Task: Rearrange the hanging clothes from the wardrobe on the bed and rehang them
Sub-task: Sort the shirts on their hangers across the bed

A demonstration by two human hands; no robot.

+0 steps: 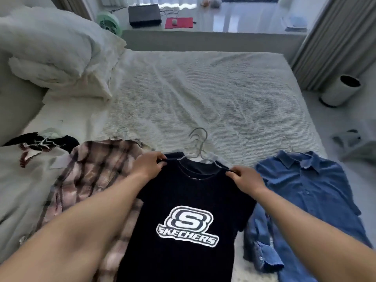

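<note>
A black T-shirt (183, 192) with a white logo lies in front of me on the bed (203, 94), on grey wire hangers (198, 143) whose hooks point away. My left hand (149, 164) pinches its left shoulder and my right hand (246, 180) pinches its right shoulder. A pink plaid shirt (91, 176) lies to its left on a hanger, partly under my left forearm. A blue denim shirt (305, 190) lies to the right. At the far left lies a white garment with a black and red collar (36, 145).
Crumpled white pillows and a duvet (55, 53) fill the bed's upper left. A white cylindrical bin (339, 90) stands on the floor at the right, by grey curtains (335, 37). A ledge behind the bed holds a black box (144, 15), a red mat (179, 22) and a green fan (107, 23).
</note>
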